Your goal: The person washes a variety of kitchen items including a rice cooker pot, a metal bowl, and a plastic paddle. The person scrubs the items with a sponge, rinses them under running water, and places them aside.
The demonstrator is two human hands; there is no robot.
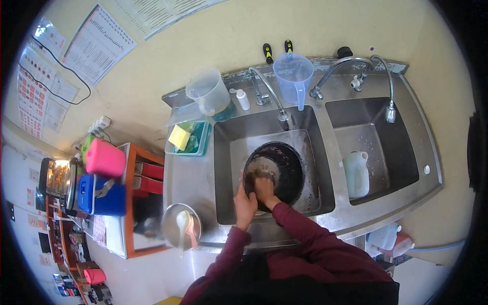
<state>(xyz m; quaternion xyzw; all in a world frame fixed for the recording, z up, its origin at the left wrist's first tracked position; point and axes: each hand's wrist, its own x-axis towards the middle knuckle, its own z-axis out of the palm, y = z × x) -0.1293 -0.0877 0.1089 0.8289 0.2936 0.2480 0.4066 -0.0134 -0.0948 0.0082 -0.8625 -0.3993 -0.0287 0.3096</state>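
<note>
A dark round pot (291, 167) with murky, sudsy liquid inside sits in the left basin of a stainless steel sink (225, 152). My left hand (245, 202) grips the pot's near left rim. Inside the pot is my right hand (264, 189), its fingers partly hidden in the liquid, so whether they hold something is unclear. Above the basin's far side hangs the head of a flexible-neck faucet (286, 120). To the left, a yellow sponge (179, 138) lies in a teal plastic container (203, 146).
A steel bowl (171, 225) with spoons stands at the counter's front left. Behind the basin are a cloudy plastic pitcher (206, 89), a small white bottle (243, 100) and a bluish measuring jug (291, 76). The right basin holds a plastic jug (356, 175).
</note>
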